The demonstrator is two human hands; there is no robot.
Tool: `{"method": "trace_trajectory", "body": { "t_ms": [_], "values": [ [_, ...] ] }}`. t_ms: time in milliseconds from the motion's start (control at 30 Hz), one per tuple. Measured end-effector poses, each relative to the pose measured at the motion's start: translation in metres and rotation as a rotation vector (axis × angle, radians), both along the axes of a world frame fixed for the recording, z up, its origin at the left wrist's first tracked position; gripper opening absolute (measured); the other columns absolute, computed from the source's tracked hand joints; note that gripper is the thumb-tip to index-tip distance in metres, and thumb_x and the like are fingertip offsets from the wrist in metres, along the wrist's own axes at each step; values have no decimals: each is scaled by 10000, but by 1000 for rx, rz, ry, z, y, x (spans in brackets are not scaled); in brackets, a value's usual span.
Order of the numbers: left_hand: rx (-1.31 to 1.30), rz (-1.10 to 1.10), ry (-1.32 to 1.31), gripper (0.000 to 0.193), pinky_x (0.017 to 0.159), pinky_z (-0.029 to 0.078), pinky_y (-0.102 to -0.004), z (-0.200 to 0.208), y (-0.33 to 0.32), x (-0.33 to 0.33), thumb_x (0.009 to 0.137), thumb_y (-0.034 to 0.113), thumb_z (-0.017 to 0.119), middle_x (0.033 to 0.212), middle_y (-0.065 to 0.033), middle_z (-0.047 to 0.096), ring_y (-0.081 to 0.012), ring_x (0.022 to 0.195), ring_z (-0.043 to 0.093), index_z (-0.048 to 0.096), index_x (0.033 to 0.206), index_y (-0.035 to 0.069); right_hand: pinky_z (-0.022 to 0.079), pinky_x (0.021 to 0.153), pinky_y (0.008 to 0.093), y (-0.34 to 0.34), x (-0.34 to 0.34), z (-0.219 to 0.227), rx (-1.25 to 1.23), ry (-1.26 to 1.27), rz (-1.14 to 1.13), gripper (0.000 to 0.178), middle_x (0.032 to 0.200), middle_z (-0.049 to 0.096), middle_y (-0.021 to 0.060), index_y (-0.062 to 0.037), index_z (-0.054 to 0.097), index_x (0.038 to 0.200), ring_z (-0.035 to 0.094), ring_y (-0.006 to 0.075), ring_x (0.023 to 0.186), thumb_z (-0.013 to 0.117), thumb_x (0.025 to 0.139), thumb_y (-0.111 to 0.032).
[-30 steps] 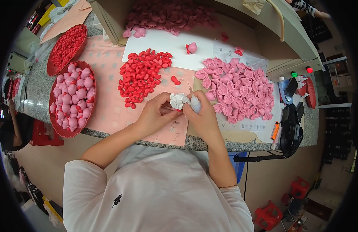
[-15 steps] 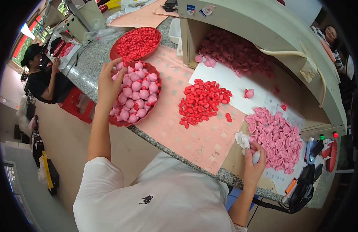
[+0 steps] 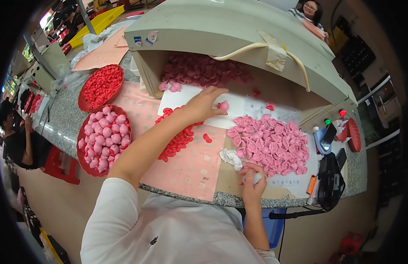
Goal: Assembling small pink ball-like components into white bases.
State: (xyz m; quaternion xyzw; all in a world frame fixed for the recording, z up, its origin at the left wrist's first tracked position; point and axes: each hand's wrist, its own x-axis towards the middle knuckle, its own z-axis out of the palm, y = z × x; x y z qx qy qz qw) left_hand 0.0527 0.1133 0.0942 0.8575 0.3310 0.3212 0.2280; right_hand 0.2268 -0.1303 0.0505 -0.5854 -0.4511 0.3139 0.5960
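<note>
My left hand reaches over a heap of small red pieces, thumb and fingers spread around a single pink ball-shaped piece on white paper; a firm grip on it does not show. Below the heap of pink shell-like pieces, my right hand is closed around a small white rounded thing, mostly covered by its fingers. A crumpled white tissue lies beside that hand. At the left stands a red scalloped bowl full of pink balls with red bits among them.
Behind it is a second red bowl with small red pieces. A beige hood arches over more pink pieces. At the right are a black device and an orange lighter-like item. People are farther off.
My left hand has left the bowl of pink balls and moved right to the lone pink piece. The view has turned to the right. My right hand still holds the white thing.
</note>
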Motion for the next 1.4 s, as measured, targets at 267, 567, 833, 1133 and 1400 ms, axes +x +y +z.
{"method": "trace_trajectory", "body": {
  "t_ms": [267,567,833,1133,1400],
  "values": [
    [-1275,-84,-753,367,743,520,-319,25,-40,29,900,206,605,1193,-139,553,-181,872,596,508,1211,37,413,557,208,-5,34,-1,9,-53,24,191,750,631,55,9,559,1040,520,67,618,512,922,-132],
    [-1702,-248,-1353,389,856,561,-336,-33,-114,-14,977,215,448,1263,-198,491,-245,1032,620,371,1330,70,411,643,230,15,14,-30,7,-135,103,225,772,618,64,15,534,1051,528,87,683,527,907,-157],
    [-1586,-286,-1155,472,847,553,-330,-64,-115,-34,968,196,468,1290,-153,494,-217,1112,570,314,1394,62,419,694,248,28,0,-39,1,-151,120,239,768,616,72,22,519,1072,538,100,732,532,899,-142],
    [-1549,-283,-1082,415,797,534,-306,-88,-117,-47,952,176,511,1216,-125,538,-154,897,615,408,1337,61,447,767,229,34,-22,-59,-171,-9,157,298,1016,590,111,-34,415,1038,549,111,891,615,830,38],
    [-1565,-258,-1080,453,902,518,-345,-93,-121,-41,950,139,502,1268,-149,521,-209,1058,598,375,1379,70,470,775,230,30,-20,-58,-46,139,82,291,975,615,98,-44,432,989,583,116,894,624,808,79]
  ]
}}
